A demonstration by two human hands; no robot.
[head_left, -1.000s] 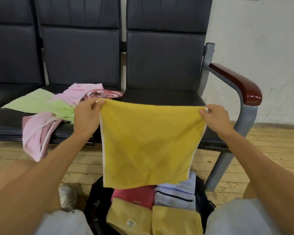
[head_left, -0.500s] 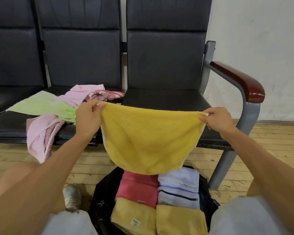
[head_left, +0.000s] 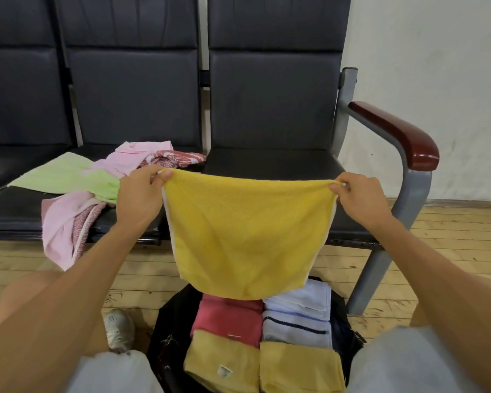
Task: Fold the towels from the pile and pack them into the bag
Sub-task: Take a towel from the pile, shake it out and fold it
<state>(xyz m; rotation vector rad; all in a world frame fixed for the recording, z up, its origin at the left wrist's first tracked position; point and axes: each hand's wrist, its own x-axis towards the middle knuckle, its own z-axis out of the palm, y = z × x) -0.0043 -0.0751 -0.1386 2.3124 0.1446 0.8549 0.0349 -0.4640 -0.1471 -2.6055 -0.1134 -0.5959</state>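
Yellow terry towel [head_left: 247, 236]: hangs flat, top edge running left-right, lower edge over open black bag [head_left: 167, 330]
Left hand [head_left: 138, 195]: pinches top left corner
Right hand [head_left: 362, 199]: pinches top right corner

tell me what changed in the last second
The yellow towel hangs shorter: its lower edge rose, showing more of the folded towels in the bag. The left hand and right hand kept pinching its top corners. The pile on the seat stayed put.
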